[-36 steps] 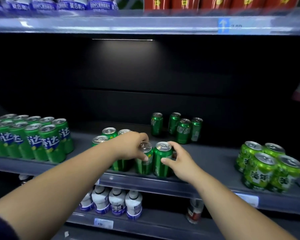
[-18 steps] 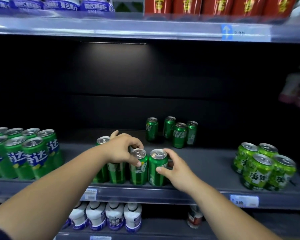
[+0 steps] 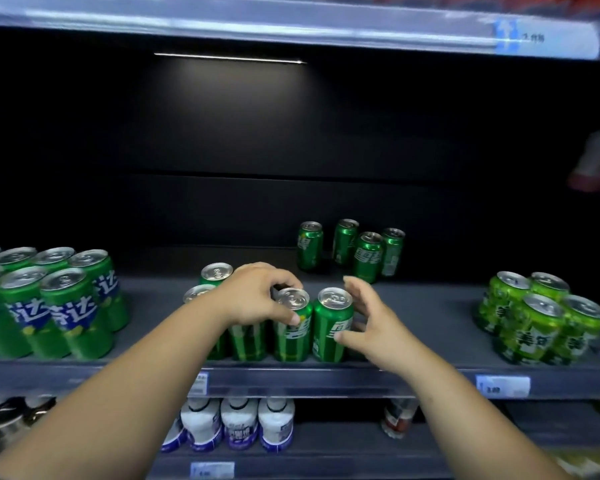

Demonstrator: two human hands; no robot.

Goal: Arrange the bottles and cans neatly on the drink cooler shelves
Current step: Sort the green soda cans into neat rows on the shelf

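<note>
The right hand (image 3: 371,323) has let go of the end can (image 3: 332,327). Its fingers are now spread wide, and only the thumb tip seems to touch the can's side. The left hand (image 3: 257,296) holds the second can (image 3: 291,327) from above, fingers behind and thumb in front. Both cans stand up straight, side by side, at the front of the shelf (image 3: 430,313). Four loose cans (image 3: 368,254) stand at the back, behind and a bit to the right. The right hand is nearer to them, so I think it reaches back next.
</note>
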